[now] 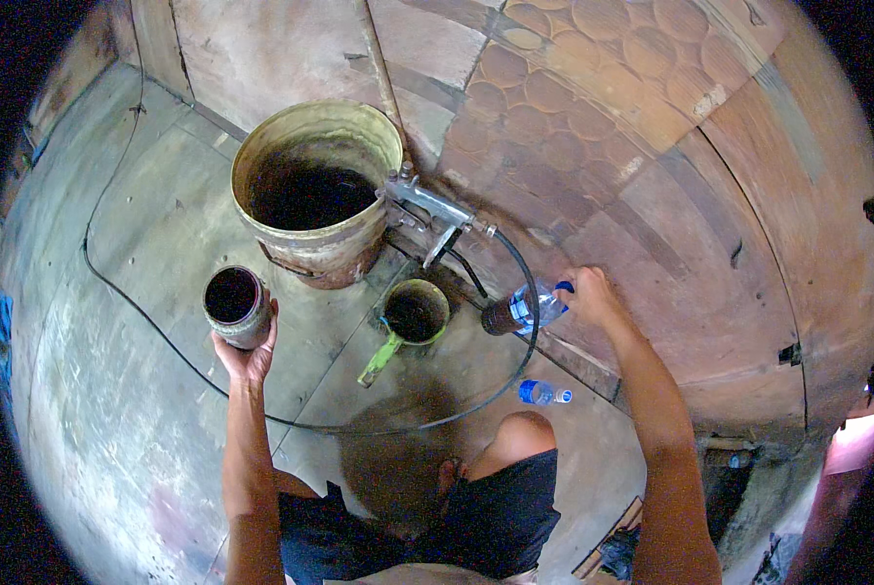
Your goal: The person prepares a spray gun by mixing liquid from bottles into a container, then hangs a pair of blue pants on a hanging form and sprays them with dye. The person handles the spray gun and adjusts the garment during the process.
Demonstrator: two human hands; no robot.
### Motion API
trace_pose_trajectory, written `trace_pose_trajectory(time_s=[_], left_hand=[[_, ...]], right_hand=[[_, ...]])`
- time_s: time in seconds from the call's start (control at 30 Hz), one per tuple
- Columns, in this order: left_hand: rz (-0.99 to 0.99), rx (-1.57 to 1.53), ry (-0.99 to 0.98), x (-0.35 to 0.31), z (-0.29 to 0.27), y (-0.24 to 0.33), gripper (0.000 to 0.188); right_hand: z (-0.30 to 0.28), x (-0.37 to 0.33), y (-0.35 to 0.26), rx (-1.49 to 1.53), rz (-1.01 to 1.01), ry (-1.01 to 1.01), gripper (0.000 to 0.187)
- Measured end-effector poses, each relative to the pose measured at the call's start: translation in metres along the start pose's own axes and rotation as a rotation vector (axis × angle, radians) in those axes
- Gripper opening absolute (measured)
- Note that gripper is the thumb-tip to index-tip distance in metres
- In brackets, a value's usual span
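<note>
The left hand (245, 359) is wrapped around the lower side of a grey, stained cylindrical container (252, 329), holding it with its round mouth facing up and its inside nearly black; it is over the left part of the grey, worn floor (164, 409), well in from the floor's left edge. The right hand (591, 291) is closed around the blue-topped upper end of a clear plastic bottle with a blue label (525, 310), beside the floor's right edge, where patterned reddish-brown panels (593, 127) rise; the bottle's lower part is dark brown, and whether its base touches the floor cannot be told. Between the hands, a round dipper with a bright green handle (382, 359) rests on the floor, dark inside, its handle pointing toward the person. Beyond it, near the floor's far edge, stands a large cream, heavily stained bucket (316, 246) with dark contents. A silver metal spray gun (435, 205) is at the bucket's right rim, and a thin black hose (359, 430) runs from it, passes in front of the bottle, loops across the floor and continues toward the far left corner. A small clear bottle with a blue label (537, 392) lies near the floor's right edge, close to the person's bent knee (523, 437).
</note>
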State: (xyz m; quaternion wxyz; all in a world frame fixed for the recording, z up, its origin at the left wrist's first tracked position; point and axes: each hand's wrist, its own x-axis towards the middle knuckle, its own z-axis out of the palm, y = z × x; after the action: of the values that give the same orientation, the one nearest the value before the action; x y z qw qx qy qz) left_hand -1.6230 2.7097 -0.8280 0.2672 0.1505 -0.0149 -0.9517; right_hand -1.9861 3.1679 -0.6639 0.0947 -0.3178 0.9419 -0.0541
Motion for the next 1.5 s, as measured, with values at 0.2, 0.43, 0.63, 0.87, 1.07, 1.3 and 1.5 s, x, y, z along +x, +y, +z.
trace_pose_trajectory(time_s=[0.2, 0.43, 0.63, 0.87, 1.07, 1.3, 1.5], left_hand=[[0.034, -0.015, 0.026, 0.011, -0.002, -0.001, 0.074], [0.045, -0.022, 0.062, 0.01, -0.003, 0.0, 0.074], [0.027, -0.02, 0.041, 0.012, -0.009, 0.005, 0.078], [0.019, -0.047, 0.059, 0.015, -0.017, 0.012, 0.076], [0.006, -0.024, 0.01, 0.015, -0.019, 0.015, 0.075], [0.008, -0.047, -0.047, 0.013, -0.019, 0.023, 0.077], [0.054, -0.039, -0.017, 0.01, -0.014, 0.025, 0.077]], right_hand=[[-0.003, -0.03, -0.021, 0.039, 0.043, 0.009, 0.026], [0.022, -0.038, -0.02, 0.078, 0.02, 0.021, 0.03], [0.027, -0.04, -0.011, -0.093, 0.081, 0.038, 0.048], [0.026, -0.036, -0.017, 0.013, 0.23, -0.115, 0.052], [0.041, -0.029, -0.014, 0.032, 0.342, -0.135, 0.025], [0.043, -0.027, -0.018, 0.002, 0.284, -0.072, 0.027], [0.025, -0.036, -0.019, -0.024, 0.005, -0.182, 0.026]])
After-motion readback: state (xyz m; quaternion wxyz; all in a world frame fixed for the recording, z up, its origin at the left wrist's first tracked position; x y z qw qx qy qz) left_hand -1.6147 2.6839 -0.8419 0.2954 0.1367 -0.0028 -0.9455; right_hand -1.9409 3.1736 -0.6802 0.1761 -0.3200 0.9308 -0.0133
